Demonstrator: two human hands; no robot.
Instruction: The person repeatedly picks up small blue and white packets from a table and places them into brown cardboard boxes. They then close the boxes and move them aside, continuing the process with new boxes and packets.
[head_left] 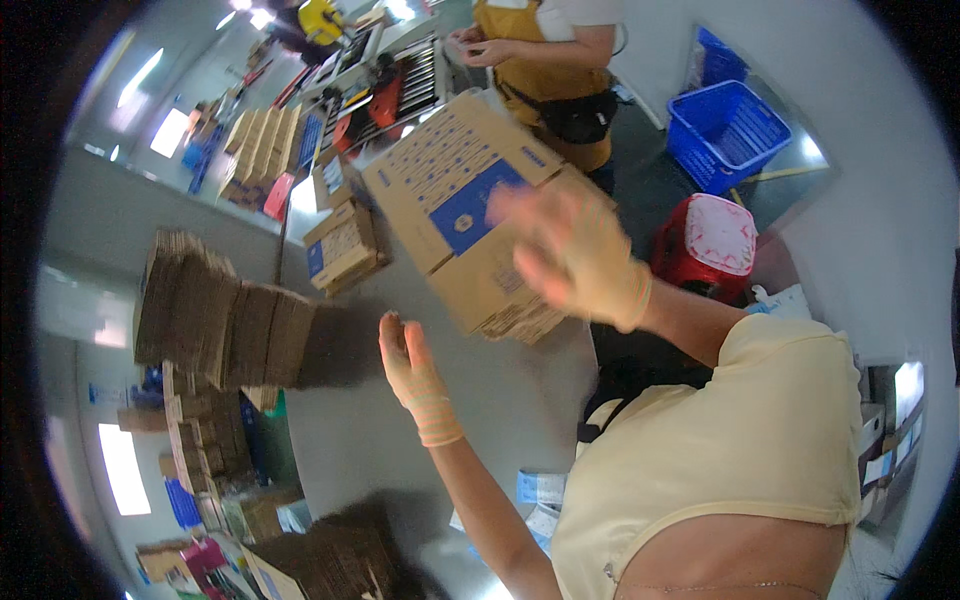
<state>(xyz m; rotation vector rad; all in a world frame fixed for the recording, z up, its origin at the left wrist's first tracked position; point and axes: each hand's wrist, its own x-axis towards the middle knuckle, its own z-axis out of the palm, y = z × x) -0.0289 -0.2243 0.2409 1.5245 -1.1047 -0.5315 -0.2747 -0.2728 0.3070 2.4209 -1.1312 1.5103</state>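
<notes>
A stack of flat, folded brown cardboard boxes (410, 165) with blue printing lies on the grey table (350, 440), ahead of me. Over its near right part is my right hand (580, 255), in a thin glove with a banded cuff. That hand is smeared by motion, but its thumb and fingers look spread, with nothing seen in them. Whether it touches the cardboard I cannot tell. My left hand (412, 375), gloved alike, hovers above the table to the left of the stack. Its fingers point up, stretched out, and nothing is in them.
Smaller cardboard boxes (342, 245) sit left of the stack. Tall bundles of folded cardboard (225, 315) stand further left. Across the stack is a co-worker (545, 75) beside a roller conveyor (418, 80). A blue basket (725, 135) and a red container (700, 245) are at right.
</notes>
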